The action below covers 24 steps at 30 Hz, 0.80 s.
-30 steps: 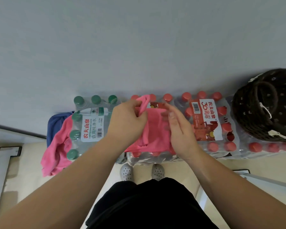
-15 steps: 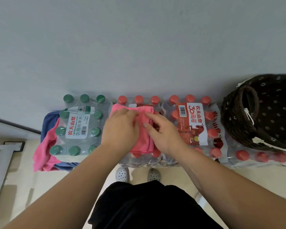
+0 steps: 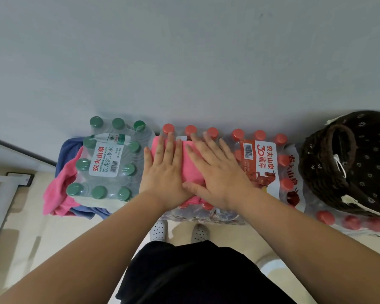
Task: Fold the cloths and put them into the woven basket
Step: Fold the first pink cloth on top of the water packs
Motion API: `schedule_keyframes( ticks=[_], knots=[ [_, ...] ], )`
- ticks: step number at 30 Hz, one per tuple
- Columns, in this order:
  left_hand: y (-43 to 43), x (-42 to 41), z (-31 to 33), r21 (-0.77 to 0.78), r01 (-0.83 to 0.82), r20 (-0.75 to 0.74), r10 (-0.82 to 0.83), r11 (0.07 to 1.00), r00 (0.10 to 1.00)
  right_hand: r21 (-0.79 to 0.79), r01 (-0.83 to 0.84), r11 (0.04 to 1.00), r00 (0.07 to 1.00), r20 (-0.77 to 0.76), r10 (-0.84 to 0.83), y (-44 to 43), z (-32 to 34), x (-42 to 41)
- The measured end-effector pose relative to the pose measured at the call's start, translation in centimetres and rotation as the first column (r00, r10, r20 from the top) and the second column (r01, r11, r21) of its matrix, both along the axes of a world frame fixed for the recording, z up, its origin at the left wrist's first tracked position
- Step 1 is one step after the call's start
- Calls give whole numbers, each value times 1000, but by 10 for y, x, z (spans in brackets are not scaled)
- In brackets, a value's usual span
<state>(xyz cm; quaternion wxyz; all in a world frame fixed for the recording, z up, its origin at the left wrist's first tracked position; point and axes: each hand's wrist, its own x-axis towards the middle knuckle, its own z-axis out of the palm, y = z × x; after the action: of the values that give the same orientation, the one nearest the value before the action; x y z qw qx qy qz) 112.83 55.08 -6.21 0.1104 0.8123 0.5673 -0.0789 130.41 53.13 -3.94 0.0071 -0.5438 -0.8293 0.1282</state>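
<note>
A folded pink cloth [image 3: 190,166] lies flat on a pack of red-capped bottles [image 3: 259,163]. My left hand [image 3: 165,170] and my right hand [image 3: 213,170] both press on it with flat palms and spread fingers, side by side, holding nothing. At the far right a dark woven basket [image 3: 347,163] with a handle rests on more red-capped bottles. Another pink cloth [image 3: 59,189] and a blue cloth [image 3: 67,148] hang at the left, partly under a pack of green-capped bottles [image 3: 106,159].
A grey wall rises directly behind the bottle packs. Pale floor, my shoes [image 3: 159,230] and black clothing fill the bottom of the view. A white frame [image 3: 0,202] stands on the floor at the left.
The hands pinched and folded the pink cloth a second ago; now they lie flat and open on it, pressing it down. The view has shifted a little to the right.
</note>
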Motion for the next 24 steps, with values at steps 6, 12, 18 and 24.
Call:
schedule_keyframes(
  ticks=[6, 12, 18, 24],
  knots=[
    [0, 1, 1, -25, -5, -32, 4, 1000, 999, -230, -30, 973, 995, 86, 51, 10, -19, 5],
    [-5, -10, 11, 2, -10, 194, 10, 1000, 981, -231, -67, 971, 996, 43, 79, 15, -12, 18],
    [-28, -44, 30, -32, -455, 392, 430, 890, 813, -101, -26, 995, 991, -130, 13, 40, 7, 4],
    [-21, -45, 33, -259, -568, 397, 622, 781, 675, -154, -187, 970, 981, -83, 175, 63, 1, -18]
  ],
)
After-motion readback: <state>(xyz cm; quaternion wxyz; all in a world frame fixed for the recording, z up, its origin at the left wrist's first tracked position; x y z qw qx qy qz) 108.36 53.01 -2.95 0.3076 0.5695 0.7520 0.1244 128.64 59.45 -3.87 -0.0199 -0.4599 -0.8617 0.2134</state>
